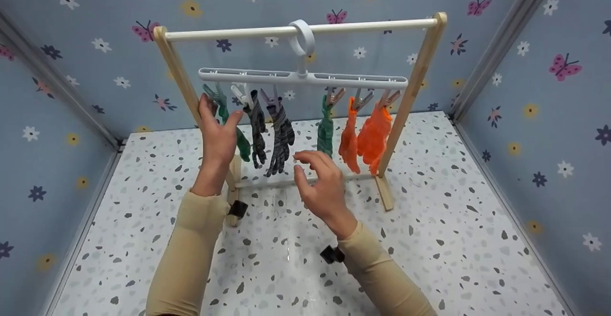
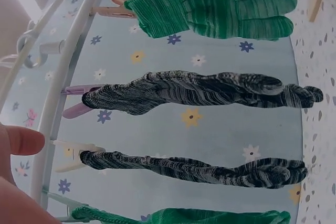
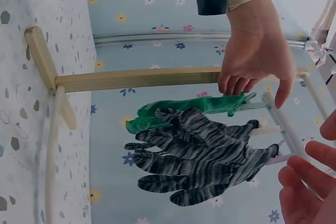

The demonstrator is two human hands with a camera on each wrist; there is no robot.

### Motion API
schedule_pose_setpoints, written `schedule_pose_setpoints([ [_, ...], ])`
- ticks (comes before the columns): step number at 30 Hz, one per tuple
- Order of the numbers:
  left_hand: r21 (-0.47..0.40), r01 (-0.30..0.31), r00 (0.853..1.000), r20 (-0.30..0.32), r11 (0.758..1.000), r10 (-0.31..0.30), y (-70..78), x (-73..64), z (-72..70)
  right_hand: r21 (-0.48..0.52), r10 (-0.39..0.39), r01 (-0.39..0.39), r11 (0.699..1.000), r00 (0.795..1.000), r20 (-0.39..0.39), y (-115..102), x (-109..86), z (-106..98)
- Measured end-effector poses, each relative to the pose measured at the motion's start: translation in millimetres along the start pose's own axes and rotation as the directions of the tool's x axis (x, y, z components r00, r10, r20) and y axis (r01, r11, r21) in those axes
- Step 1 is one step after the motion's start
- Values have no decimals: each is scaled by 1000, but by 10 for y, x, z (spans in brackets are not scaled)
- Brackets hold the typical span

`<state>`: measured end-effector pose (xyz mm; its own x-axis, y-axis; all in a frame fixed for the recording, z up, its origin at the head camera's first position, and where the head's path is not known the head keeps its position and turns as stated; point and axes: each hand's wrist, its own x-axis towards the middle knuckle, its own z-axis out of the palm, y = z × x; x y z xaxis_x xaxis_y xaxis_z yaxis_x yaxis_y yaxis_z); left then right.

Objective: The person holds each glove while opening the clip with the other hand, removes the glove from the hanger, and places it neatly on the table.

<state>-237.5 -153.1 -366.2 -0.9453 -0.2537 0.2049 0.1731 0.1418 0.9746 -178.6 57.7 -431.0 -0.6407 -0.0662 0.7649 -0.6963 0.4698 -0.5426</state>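
Note:
My left hand (image 1: 218, 139) is at the left end of the hanger, beside a green glove (image 1: 242, 144) and its green clothespin (image 1: 215, 95). In the right wrist view its fingertips lie against or just behind that glove's cuff, the thumb held apart; contact is unclear. My right hand (image 1: 322, 184) hovers before the rack, fingers bent loosely, thumb apart, holding nothing. Between the hands hang two black-and-grey gloves (image 1: 280, 139) on a white clothespin (image 1: 242, 95) and a purple clothespin (image 2: 79, 100). Further right hang another green glove (image 1: 325, 130) and two orange gloves (image 1: 374, 134).
The white hanger (image 1: 258, 77) hooks over the white rail (image 1: 229, 33) of a wooden rack (image 1: 415, 87). The rack stands on a speckled surface (image 1: 468, 211). Blue flowered panels (image 1: 539, 115) enclose the back and sides.

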Motion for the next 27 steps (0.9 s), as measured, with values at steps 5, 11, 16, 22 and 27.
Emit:
schedule_pose_setpoints([
  [5, -53, 3, 1000, -21, 999, -4, 9, -1, 18, -24, 35, -35, 999, 999, -16, 47, 8, 61],
  [11, -59, -33, 999, -15, 998, 32, 29, -23, 13, -4, 57, -57, 998, 998, -23, 13, 55, 85],
  [16, -61, -36, 999, -25, 997, 34, 26, -59, -6, 12, 61, -61, 998, 998, 7, -34, 104, 108],
  [22, -39, -93, 994, -53, 995, 91, -50, -127, -33, 33, 64, -66, 997, 997, 44, -87, 165, 163],
  [27, -45, -134, 988, -88, 990, 129, -87, -188, -64, 54, 47, -50, 997, 997, 56, -104, 211, 208],
])
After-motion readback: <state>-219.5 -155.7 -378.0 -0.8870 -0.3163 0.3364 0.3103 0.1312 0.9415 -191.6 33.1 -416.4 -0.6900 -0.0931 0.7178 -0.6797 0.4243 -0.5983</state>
